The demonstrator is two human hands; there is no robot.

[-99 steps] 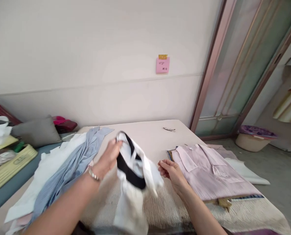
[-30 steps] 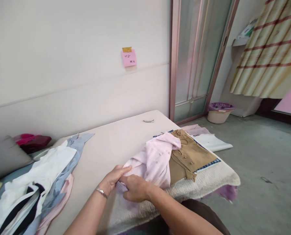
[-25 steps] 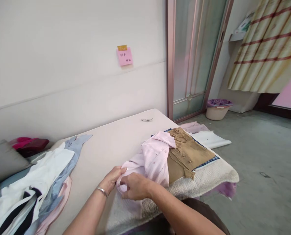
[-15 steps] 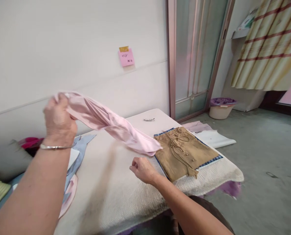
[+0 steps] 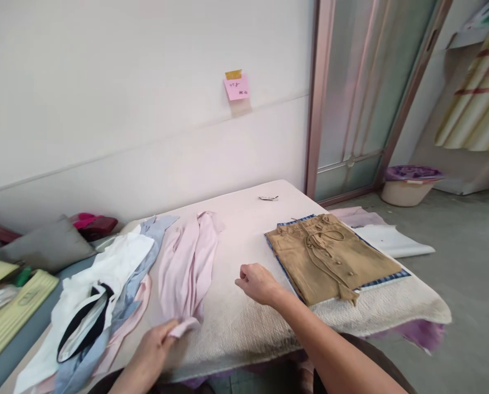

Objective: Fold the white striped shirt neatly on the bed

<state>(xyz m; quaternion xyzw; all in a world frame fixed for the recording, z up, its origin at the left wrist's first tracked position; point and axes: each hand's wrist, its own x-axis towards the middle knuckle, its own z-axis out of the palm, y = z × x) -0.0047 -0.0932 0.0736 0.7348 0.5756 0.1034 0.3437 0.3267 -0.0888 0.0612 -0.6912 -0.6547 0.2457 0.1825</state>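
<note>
Pink shirt [image 5: 187,262] is laid left of tan garment [image 5: 330,257], its near end pinched by left hand [image 5: 151,345]. Right hand [image 5: 258,283] is loosely curled, empty. Release seems needed next.

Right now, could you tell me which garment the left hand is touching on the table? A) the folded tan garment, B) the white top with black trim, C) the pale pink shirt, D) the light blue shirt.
C: the left hand pinches the near end of the pale pink shirt, while the right hand rests apart, beside the folded tan garment.
</note>
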